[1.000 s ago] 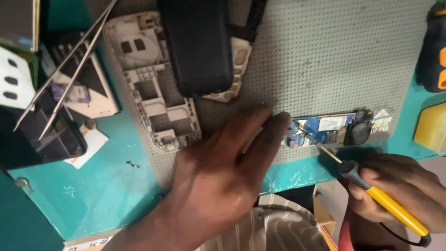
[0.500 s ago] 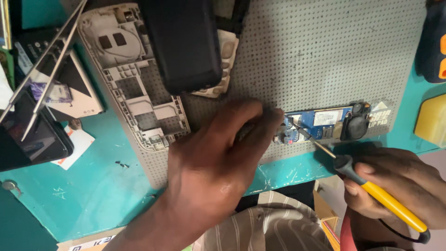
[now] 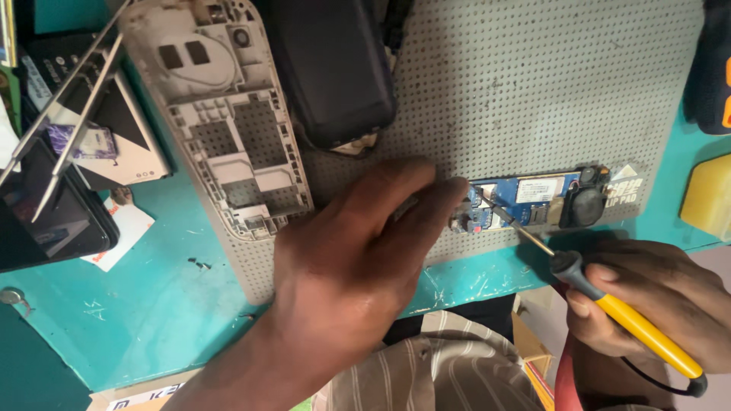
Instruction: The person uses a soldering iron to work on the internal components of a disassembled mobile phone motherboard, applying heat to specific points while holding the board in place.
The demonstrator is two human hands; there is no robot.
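Soldering iron [image 3: 609,301] gripped in right hand [image 3: 655,304], tip up-left on circuit board [image 3: 533,199], left hand [image 3: 358,259] fingers pinning its end.

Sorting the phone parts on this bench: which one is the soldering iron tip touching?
The small blue circuit board at the grey mat's lower right edge; the white phone frame and black phone lie apart, untouched.
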